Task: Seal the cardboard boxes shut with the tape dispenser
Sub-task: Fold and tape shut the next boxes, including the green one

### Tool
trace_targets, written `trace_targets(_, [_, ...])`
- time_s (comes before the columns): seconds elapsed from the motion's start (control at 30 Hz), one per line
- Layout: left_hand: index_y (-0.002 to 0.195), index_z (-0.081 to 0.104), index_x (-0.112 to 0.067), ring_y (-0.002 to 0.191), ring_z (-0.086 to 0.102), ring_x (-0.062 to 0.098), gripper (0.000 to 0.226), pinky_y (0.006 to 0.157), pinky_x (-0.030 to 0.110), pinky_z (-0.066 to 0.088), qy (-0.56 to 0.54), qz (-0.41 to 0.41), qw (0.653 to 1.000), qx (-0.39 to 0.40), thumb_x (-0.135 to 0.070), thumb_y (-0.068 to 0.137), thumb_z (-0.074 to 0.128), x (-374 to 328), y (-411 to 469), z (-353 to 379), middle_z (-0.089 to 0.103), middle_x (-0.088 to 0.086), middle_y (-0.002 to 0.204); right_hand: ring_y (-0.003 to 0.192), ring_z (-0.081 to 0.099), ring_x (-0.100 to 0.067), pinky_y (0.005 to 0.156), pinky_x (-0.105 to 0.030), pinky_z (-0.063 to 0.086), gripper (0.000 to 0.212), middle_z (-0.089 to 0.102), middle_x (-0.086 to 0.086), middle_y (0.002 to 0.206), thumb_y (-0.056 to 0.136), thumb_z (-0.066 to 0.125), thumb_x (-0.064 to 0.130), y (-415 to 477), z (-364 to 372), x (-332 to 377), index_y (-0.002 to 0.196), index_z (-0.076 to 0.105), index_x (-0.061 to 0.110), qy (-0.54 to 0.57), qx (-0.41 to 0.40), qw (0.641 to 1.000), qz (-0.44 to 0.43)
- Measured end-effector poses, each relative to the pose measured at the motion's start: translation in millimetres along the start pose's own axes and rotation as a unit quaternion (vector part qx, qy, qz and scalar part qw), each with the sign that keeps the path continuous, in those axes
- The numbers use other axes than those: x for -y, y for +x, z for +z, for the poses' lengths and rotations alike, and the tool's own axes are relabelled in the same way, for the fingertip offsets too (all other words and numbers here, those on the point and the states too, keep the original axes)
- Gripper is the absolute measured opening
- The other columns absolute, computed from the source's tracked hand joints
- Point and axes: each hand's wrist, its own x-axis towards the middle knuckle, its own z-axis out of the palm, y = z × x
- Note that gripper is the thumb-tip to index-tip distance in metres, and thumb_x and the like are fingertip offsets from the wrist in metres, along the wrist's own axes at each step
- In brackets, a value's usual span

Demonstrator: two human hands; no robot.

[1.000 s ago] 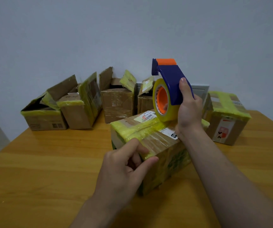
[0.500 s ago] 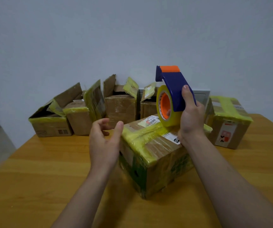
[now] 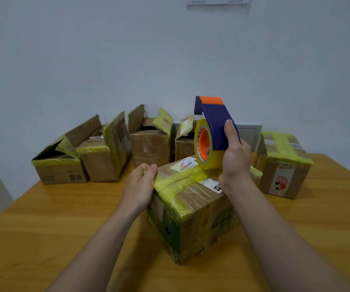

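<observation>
Six cardboard boxes (image 3: 58, 169) (image 3: 100, 163) (image 3: 151, 148) (image 3: 183, 146) (image 3: 195, 218) (image 3: 286, 165), one tape dispenser (image 3: 217, 123), two hands (image 3: 140, 186) (image 3: 235, 157)

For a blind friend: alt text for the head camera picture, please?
A right hand holds a blue and orange tape dispenser over a yellow-taped brown cardboard box; the left hand grips its top edge. Open boxes stand behind.

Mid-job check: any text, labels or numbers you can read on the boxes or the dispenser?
Nothing is sharp enough to quote.
Near box, white barcode label: digits blurred.
Near box, white label with round black mark: print too small.
Taped box on the right, label with red and black marks: unreadable.
Leftmost open box, printed symbols: blurred.
Tape dispenser: no text visible.
</observation>
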Motion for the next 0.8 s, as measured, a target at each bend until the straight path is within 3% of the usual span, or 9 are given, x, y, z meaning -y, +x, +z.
trace_targets(0.07, [0.077,0.06,-0.026,0.083,0.06,0.018,0.039,0.071,0.04,0.045,0.128,0.038,0.991,0.025,-0.047,0.107,0.047,-7.6,-0.6,-11.2,0.061,-0.007,0.079,0.088,0.076,-0.015,0.075,-0.032,0.063,0.041,0.08,0.003,0.093,0.086,0.063,0.062,-2.3,-1.1,1.4,0.099,0.077,0.025,0.002,-0.005,1.0,0.002])
trace_targets(0.13, [0.097,0.069,-0.033,0.097,0.063,0.018,0.03,0.086,0.044,0.052,0.299,0.094,0.949,-0.02,-0.053,0.104,0.048,-18.9,-6.1,-18.4,0.069,-0.011,0.098,0.088,0.076,-0.014,0.071,-0.029,0.062,0.042,0.08,0.003,0.093,0.087,0.063,0.062,-5.0,-1.8,3.1,0.099,0.078,0.025,0.007,-0.01,1.0,-0.002])
trace_targets(0.23, [0.146,0.053,-0.032,0.124,0.054,0.019,0.067,0.1,0.045,0.043,0.375,0.165,0.909,-0.077,-0.072,0.093,0.046,-44.8,-31.5,-9.8,0.058,-0.005,0.138,0.083,0.075,-0.008,0.064,-0.02,0.058,0.044,0.08,0.005,0.092,0.087,0.061,0.064,-9.6,-3.5,6.6,0.101,0.077,0.025,0.006,-0.017,1.0,-0.01])
trace_targets(0.33, [0.149,0.045,-0.046,0.134,0.042,0.015,0.1,0.109,0.046,0.031,0.414,0.215,0.884,0.034,-0.103,0.071,0.02,-65.5,-64.2,14.3,0.052,-0.012,0.148,0.08,0.075,-0.008,0.064,-0.021,0.059,0.039,0.08,0.004,0.09,0.088,0.062,0.063,-14.2,-4.1,12.5,0.093,0.081,0.03,0.006,-0.017,1.0,-0.006])
trace_targets(0.4, [0.151,0.038,-0.053,0.142,0.033,0.017,0.1,0.114,0.049,0.025,0.472,0.218,0.848,0.102,-0.106,0.067,0.023,-68.3,-75.3,24.1,0.044,-0.015,0.156,0.078,0.075,-0.009,0.062,-0.021,0.058,0.038,0.08,0.003,0.088,0.091,0.062,0.059,-16.4,-6.9,17.1,0.091,0.082,0.028,0.013,-0.023,1.0,-0.007])
trace_targets(0.53, [0.153,0.031,-0.06,0.152,0.021,0.014,0.075,0.121,0.048,0.02,0.438,0.205,0.856,0.186,-0.085,0.085,0.047,-67.6,-61.5,2.4,0.026,-0.021,0.168,0.086,0.076,-0.015,0.076,-0.032,0.059,0.034,0.081,-0.001,0.095,0.087,0.065,0.057,-18.0,-23.9,34.2,0.088,0.084,0.029,0.008,-0.022,1.0,0.001])
trace_targets(0.67, [0.149,0.035,-0.063,0.157,0.002,0.003,0.059,0.128,0.057,-0.003,0.398,0.191,0.846,0.3,-0.048,0.099,0.063,-72.1,-39.7,-33.6,0.013,-0.031,0.167,0.08,0.074,-0.014,0.079,-0.034,0.057,0.033,0.08,0.001,0.09,0.082,0.067,0.054,-16.8,-44.5,62.6,0.084,0.084,0.026,-0.036,-0.006,0.999,-0.005])
trace_targets(0.73, [0.145,0.047,-0.059,0.158,0.007,0.008,0.062,0.127,0.06,0.005,0.431,0.194,0.844,0.253,-0.017,0.101,0.062,-77.5,-36.7,-38.9,0.017,-0.028,0.168,0.087,0.076,-0.017,0.076,-0.033,0.058,0.037,0.081,0.0,0.095,0.083,0.065,0.055,-17.7,-51.1,72.9,0.094,0.082,0.024,-0.059,0.009,0.998,-0.01])
trace_targets(0.8, [0.135,0.061,-0.052,0.151,0.027,0.018,0.063,0.12,0.055,0.027,0.444,0.199,0.861,0.145,-0.002,0.096,0.055,-81.5,-42.1,-34.2,0.035,-0.021,0.163,0.091,0.076,-0.019,0.075,-0.032,0.059,0.043,0.081,-0.001,0.098,0.082,0.064,0.057,-19.9,-55.3,78.5,0.104,0.079,0.023,-0.073,0.016,0.997,-0.013])
